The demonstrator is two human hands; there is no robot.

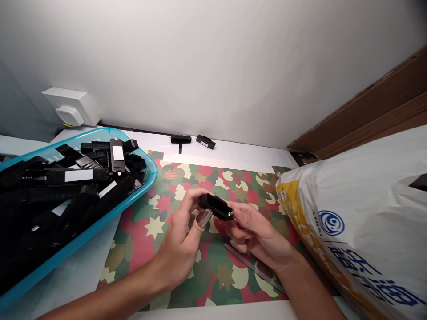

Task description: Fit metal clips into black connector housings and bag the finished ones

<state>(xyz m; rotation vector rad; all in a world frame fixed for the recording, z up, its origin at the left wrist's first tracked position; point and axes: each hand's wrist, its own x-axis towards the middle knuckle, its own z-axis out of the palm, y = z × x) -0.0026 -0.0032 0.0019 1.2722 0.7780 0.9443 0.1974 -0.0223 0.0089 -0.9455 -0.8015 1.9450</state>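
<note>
Together both hands pinch the small black part (216, 206) just above the patterned mat (156, 226): left hand (182, 238) closed on one end, right hand (256, 233) on the other. Firm, even fingertip pressure should steady it.

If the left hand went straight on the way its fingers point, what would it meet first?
The small black plastic part, which the left hand already pinches at one end. Right behind it, probably, comes the right hand, which holds the other end. Depth is hard to judge from this one view.
</note>
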